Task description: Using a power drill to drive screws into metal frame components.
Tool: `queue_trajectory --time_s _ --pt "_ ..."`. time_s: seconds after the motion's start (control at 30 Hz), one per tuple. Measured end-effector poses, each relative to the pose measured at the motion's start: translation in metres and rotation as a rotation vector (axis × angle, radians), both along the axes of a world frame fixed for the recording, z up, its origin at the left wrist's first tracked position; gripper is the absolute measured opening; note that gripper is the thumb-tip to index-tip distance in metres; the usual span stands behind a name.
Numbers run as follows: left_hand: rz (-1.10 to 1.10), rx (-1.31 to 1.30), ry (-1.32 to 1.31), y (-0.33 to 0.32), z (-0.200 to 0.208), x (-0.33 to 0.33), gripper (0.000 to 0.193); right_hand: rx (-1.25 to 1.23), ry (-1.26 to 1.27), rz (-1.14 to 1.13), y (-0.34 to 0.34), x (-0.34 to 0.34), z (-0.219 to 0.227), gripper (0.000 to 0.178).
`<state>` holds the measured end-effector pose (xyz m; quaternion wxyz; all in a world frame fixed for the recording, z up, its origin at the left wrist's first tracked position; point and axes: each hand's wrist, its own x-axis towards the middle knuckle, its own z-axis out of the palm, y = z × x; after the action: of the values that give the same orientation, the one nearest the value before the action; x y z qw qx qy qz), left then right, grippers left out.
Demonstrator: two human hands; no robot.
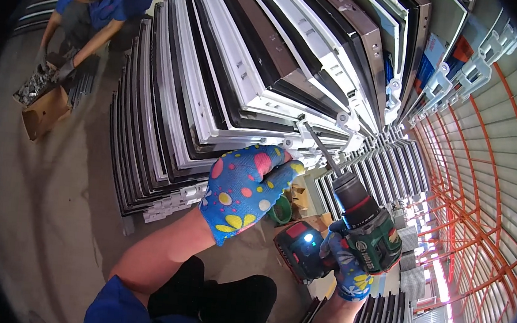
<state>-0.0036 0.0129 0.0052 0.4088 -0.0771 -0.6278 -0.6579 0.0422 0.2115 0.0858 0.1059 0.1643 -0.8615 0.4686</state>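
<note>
1. Far left, a crouching co-worker (102, 12) works at an open cardboard box (47, 115); a strip of floor (79, 176) separates it from the stack of framed panels (166, 92).
2. The stack's corners jut toward the worker, so forearms and sleeves should keep off those edges.
3. The left hand (243, 191) is bent at the corner beside a white bracket (289, 144), thumb and forefinger close together (whether they pinch anything, I cannot tell). It should steady the work with fingertips away from the tip.
4. The long bit (323, 147) reaches the bracketed corner; whether it is seated is unclear. Best keep it straight, with even pressure.
5. The right hand (348, 258) grips the cordless drill (369, 226), whose battery needs swinging room beside the left wrist.
6. Lower right, more frames (383, 320) limit the right elbow.
</note>
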Motion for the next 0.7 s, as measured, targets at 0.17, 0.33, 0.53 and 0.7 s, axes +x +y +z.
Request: queue_trajectory --time_s 0.17,0.33,0.53,0.7 --pt "-0.03 0.023 -0.007 -0.003 -0.001 0.001 0.016 0.015 0.034 -0.001 -0.003 0.002 0.009 0.025" --pt "-0.114 0.068 -0.029 -0.003 -0.005 -0.001 0.019 0.139 0.101 -0.004 0.002 -0.001 0.009 0.023" --pt "-0.115 0.091 -0.025 -0.001 -0.007 -0.003 0.016 0.112 0.13 0.081 0.005 -0.003 0.008 0.019" --pt "-0.111 0.108 -0.035 -0.001 -0.007 -0.004 0.016 0.242 0.14 0.068 0.006 -0.004 0.01 0.017"
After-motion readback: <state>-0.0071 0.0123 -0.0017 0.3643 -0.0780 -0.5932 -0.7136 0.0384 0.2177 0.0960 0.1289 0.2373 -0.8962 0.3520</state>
